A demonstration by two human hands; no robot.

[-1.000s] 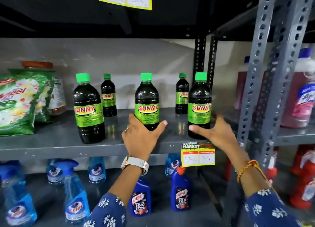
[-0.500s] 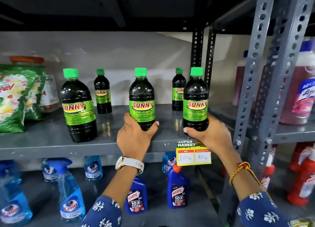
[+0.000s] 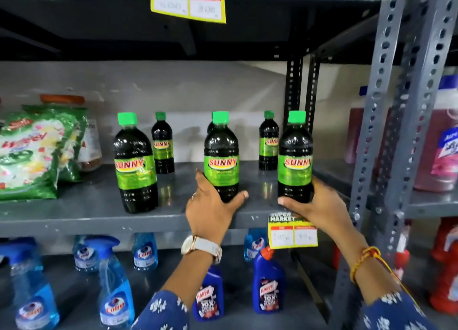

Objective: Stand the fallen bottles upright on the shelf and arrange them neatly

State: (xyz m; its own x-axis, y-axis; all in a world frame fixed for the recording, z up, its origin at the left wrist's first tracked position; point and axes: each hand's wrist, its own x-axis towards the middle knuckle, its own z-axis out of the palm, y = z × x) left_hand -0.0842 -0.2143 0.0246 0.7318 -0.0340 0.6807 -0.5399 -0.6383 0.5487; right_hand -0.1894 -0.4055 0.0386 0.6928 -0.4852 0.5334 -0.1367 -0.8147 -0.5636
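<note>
Three large dark SUNNY bottles with green caps stand upright along the front of the grey shelf: the left bottle, the middle bottle and the right bottle. My left hand wraps the base of the middle bottle. My right hand grips the base of the right bottle near the shelf edge. Two small SUNNY bottles stand upright at the back. A third small one seems to hide behind the middle bottle.
Green detergent bags and a jar lie at the shelf's left. A yellow price tag hangs from the front edge. A perforated steel upright stands right of my right hand. Blue spray bottles and toilet-cleaner bottles fill the shelf below.
Both hands went from open beside the bottles to closed around the bases of the middle and right bottles. The view shifted slightly.
</note>
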